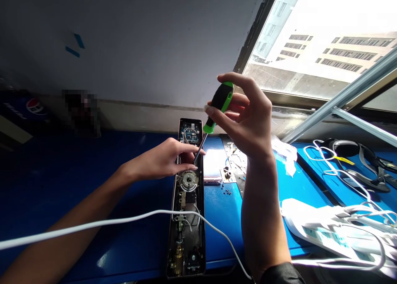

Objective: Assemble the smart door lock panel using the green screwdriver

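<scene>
My right hand (245, 114) holds a green-and-black screwdriver (221, 102) up by its handle, with the thin steel shaft (201, 147) slanting down to the left. The shaft's tip ends between the fingertips of my left hand (161, 160), which hides what is at the tip. That hand is spread above an opened electronic door lock (186, 242), lying lengthwise in its long black housing. A circuit board (190, 133) shows at the lock's far end, and a round metal mechanism (189, 180) sits just below my left fingers.
Several small screws (226, 189) and a metal plate (235, 164) lie right of the lock on the blue workbench (223, 222). A white cable (93, 224) crosses the lock and my left forearm. A white power strip (325, 230) and black headset (350, 147) lie at right.
</scene>
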The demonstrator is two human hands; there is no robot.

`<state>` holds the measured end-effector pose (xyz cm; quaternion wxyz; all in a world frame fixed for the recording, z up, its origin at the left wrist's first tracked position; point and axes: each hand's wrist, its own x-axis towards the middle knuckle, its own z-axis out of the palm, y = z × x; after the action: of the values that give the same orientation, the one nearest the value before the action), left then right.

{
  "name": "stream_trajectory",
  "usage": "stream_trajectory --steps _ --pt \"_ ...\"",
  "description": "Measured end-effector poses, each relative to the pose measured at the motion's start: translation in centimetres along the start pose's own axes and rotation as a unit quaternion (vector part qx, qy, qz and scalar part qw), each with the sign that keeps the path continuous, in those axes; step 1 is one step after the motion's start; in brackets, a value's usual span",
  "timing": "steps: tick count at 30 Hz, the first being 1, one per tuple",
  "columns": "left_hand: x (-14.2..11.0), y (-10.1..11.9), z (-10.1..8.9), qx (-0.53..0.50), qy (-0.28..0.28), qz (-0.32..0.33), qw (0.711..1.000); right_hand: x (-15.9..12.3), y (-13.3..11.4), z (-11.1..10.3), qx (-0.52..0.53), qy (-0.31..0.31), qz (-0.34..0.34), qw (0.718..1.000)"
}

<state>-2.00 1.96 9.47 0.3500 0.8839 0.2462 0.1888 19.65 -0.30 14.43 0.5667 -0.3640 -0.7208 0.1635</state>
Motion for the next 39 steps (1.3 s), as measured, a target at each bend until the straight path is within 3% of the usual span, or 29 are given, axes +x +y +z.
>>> stream_trajectory --steps 5,12,17,21,32,39 --pt "-0.1 -0.2 -0.2 0.003 -0.003 0.002 1.000 0.2 0.6 0.1 0.002 0.000 0.000 1.000" --pt "-0.3 -0.4 -0.6 0.023 0.039 -0.006 0.999 0.0 0.6 0.0 0.036 -0.072 -0.005 0.997" --pt "-0.6 -0.3 -1.4 0.058 0.100 -0.002 0.993 -0.1 0.5 0.0 0.010 -0.043 -0.035 0.998" --pt "-1.0 -0.4 -2.5 0.091 0.116 -0.021 0.989 -0.2 0.1 -0.3 -0.037 -0.036 -0.024 0.998" --pt "-1.0 -2.1 -2.6 0.129 -0.002 -0.062 0.990 -0.9 -0.9 0.1 -0.028 -0.066 -0.040 0.997" --pt "-1.2 -1.7 -2.4 0.124 -0.012 -0.060 0.990 -0.9 -0.8 1.2 -0.008 -0.101 -0.068 0.993"
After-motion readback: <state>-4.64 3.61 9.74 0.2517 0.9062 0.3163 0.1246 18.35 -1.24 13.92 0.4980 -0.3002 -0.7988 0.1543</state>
